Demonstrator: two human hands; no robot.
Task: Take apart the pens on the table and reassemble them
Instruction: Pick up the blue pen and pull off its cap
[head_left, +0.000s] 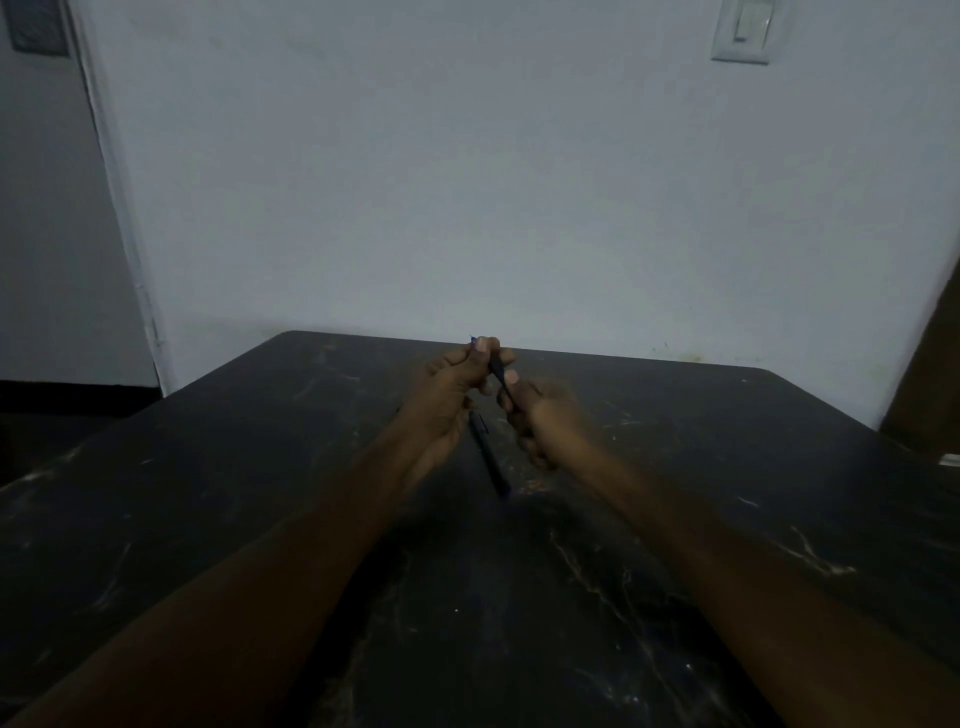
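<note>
Both my hands hold one dark pen (498, 375) raised above the table's far middle. My left hand (452, 395) pinches its upper end, where a small blue tip sticks out past the thumb. My right hand (540, 421) grips the lower part of the barrel. A second dark pen (489, 453) with a blue end lies on the black marbled table (260, 493), between and below the two hands, pointing toward me. The scene is dim, so the held pen's parts are hard to tell apart.
The table's far edge meets a pale wall (519, 182). A light switch (744, 28) is high on the right. A dark doorway (57, 234) opens at the left, and a brown panel (930, 379) stands at the right edge.
</note>
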